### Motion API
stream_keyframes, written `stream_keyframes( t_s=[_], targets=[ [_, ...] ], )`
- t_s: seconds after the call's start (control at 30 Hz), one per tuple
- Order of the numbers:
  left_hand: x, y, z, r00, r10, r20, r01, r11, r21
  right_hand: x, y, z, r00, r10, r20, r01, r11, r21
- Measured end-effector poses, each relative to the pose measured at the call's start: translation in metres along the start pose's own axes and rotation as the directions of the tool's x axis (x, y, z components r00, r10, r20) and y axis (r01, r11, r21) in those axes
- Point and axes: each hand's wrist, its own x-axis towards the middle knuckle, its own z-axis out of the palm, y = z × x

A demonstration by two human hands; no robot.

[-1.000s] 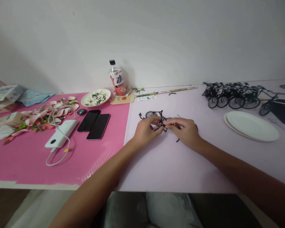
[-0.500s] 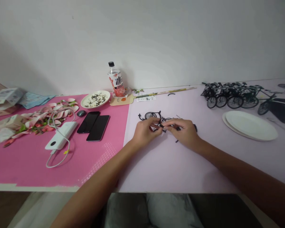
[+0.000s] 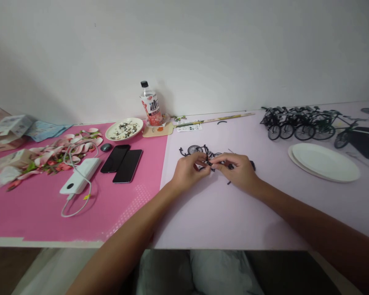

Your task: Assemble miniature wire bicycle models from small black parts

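Observation:
Over the pale lilac part of the table, my left hand [image 3: 189, 170] and my right hand [image 3: 240, 170] meet fingertip to fingertip. Both are pinched on a small black model bicycle part [image 3: 208, 162], whose exact shape my fingers partly cover. Just behind them lie loose black bicycle parts, among them a spoked wheel [image 3: 194, 150]. A short black piece [image 3: 229, 183] rests under my right hand, and another dark part [image 3: 252, 165] shows past its knuckles.
At the back right stands a row of assembled model bicycles [image 3: 304, 130], with stacked white plates [image 3: 326, 164] before them. Leftward are a drink bottle [image 3: 152, 108], a dish of bits [image 3: 107, 133], two phones [image 3: 127, 166], a white power bank [image 3: 80, 176] and artificial flowers [image 3: 52, 157].
Hardly anything differs. Both hands keep their pinch in the same place, with only a slight shift of the fingers and the dark part; the view has moved a touch.

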Motion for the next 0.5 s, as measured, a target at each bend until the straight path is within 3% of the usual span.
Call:
stream_keyframes(
  t_s=[0.5],
  targets=[
    [0.0,0.0007,-0.0008,0.997,-0.011,0.081,0.01,1.0,0.024,-0.0011,-0.0036,0.0016,0.992,0.126,-0.011,-0.126,0.992,0.017]
  ],
)
